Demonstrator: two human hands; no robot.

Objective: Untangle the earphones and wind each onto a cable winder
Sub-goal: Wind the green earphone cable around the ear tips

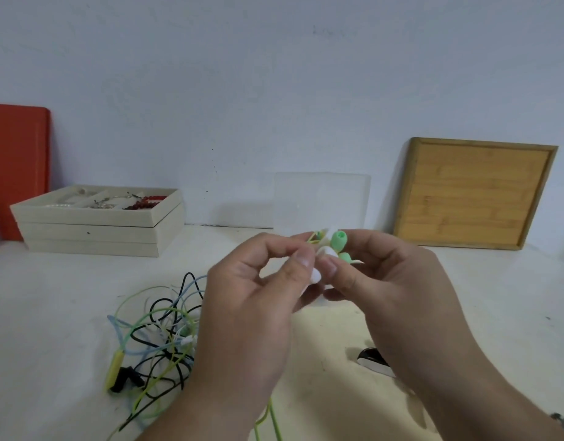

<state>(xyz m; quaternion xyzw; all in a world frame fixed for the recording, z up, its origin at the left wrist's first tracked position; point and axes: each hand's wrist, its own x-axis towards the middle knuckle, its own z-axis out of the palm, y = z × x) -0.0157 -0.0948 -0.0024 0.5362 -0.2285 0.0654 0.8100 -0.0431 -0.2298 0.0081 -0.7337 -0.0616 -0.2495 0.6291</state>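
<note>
Green ear tips [338, 240] poke up from a small white winder [318, 264] that both hands hold above the bench [51, 313]. The left hand [252, 300] pinches the winder between thumb and forefinger, its grip pressed together on the white piece. The right hand [398, 281] curls round the same bundle from the other side, thumb against the winder and fingers behind the ear tips.

Left of the winder and lower, a tangle of cables [159, 338] lies on the bench: green, pale blue and black strands crossed over one another, with a black plug [124, 378] at its near edge. A green cable [268, 421] runs down below the left wrist, probably the one being wound. Right of the winder and lower, a dark object [371, 358] sits half hidden behind the right wrist.

The main risk, as I judge it, is that the green cable is still caught in the tangle; winding on would then drag the whole knot tighter. A loose pinch could also let the wound turns spring off.
</note>
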